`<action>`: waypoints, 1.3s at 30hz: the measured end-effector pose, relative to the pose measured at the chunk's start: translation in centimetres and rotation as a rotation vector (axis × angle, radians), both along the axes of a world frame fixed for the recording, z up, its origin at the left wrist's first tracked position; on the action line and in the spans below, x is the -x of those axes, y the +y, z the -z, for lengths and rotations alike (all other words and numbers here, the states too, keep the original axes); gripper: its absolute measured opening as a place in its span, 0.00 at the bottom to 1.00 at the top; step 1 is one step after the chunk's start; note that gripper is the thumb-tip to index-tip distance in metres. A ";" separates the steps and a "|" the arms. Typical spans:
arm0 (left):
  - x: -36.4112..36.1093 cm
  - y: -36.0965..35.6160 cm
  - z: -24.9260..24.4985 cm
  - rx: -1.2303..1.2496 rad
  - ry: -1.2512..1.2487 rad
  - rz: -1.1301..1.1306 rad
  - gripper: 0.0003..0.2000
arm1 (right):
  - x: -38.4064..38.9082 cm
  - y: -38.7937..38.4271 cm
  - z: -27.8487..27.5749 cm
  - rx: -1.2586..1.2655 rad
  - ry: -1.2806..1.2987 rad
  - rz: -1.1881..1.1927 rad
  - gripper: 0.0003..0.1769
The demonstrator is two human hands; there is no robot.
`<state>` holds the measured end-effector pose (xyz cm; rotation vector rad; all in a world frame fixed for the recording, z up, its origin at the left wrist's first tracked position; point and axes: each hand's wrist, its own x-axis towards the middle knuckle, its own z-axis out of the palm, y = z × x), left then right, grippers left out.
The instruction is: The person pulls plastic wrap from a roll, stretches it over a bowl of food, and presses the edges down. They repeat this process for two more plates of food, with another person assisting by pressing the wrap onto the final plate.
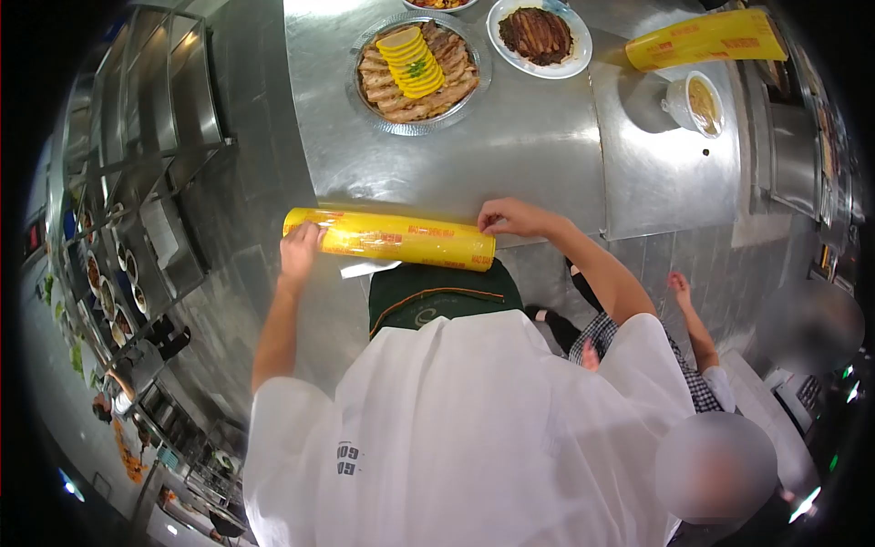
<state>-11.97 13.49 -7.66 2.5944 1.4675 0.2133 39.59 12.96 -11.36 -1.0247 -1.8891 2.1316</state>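
We have two yellow rolls in view. The near roll point(392, 241) lies crosswise in front of our white shirt point(437, 428) and green apron point(437, 296), by the near edge of the steel table point(510, 155). Our left hand point(301, 251) touches it near its left end, fingers curled in; our right hand point(515, 219) is at its right end, fingers bent and nearly together. We cannot tell whether either hand grips film. To the right, a co-worker's hand point(678, 288) is raised; part of that person is hidden behind our sleeve. Farther off, we count one white tub point(704, 105), one foil-edged platter point(417, 73) of sliced meat, one white plate point(540, 38) of dark meat, and the second roll point(706, 41). One more dish point(439, 4) is cut off at the top.
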 end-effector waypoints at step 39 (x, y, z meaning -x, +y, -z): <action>-0.3 -0.6 0.3 -0.107 0.026 0.012 0.14 | 0.6 -3.4 -0.3 -0.289 0.001 -0.056 0.02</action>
